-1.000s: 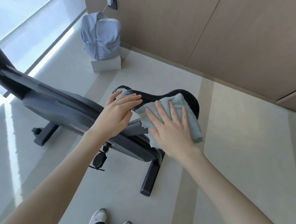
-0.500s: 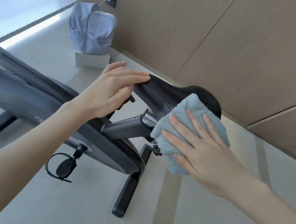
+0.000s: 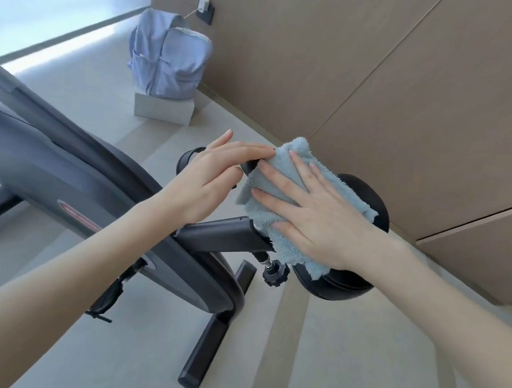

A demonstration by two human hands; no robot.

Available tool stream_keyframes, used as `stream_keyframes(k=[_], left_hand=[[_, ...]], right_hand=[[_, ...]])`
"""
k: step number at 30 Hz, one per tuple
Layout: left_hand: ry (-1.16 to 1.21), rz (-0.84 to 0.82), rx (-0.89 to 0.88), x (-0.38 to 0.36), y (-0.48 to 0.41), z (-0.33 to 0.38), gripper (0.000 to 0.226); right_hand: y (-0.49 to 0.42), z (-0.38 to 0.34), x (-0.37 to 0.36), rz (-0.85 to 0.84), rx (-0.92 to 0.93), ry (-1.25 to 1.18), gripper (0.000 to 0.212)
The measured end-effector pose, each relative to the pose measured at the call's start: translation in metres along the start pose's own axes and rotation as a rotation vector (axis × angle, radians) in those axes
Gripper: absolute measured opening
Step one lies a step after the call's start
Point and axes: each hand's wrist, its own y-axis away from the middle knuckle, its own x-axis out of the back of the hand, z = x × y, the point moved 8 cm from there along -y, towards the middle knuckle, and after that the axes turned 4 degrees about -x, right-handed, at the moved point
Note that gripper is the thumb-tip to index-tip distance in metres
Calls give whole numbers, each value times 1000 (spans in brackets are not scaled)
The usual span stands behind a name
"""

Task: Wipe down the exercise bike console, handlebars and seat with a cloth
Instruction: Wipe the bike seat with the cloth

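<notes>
The black bike seat [image 3: 370, 194] sits at centre right on a dark seat post [image 3: 222, 234]. A light blue terry cloth [image 3: 291, 210] is draped over the seat's middle and hangs down its near side. My right hand [image 3: 316, 212] lies flat on the cloth with fingers spread, pressing it onto the seat. My left hand [image 3: 215, 173] rests over the seat's narrow nose, fingers curled on it, fingertips touching the cloth's edge. The dark grey bike frame [image 3: 70, 171] runs from left to centre. Console and handlebars are out of view.
A pale blue backpack [image 3: 169, 58] stands on a white box [image 3: 162, 108] by the brown panelled wall [image 3: 355, 78]. A seat adjustment knob [image 3: 275, 273], a pedal [image 3: 108, 298] and the rear floor stabiliser [image 3: 207, 340] lie under my arms. Pale tiled floor surrounds the bike.
My right hand has slid the cloth up from the seat's side onto its top, toward the nose. My left hand stays on the nose. The view has shifted and tilted.
</notes>
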Motion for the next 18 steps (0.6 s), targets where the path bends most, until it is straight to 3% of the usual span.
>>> stream_keyframes(k=[9,18], left_hand=[[-28,-22,34,-3,2,2,54],[185,23,127,-3,1,2,51]], right_hand=[[75,-4,1,8,72,-54,51],[19,0,9,62,212,15,43]])
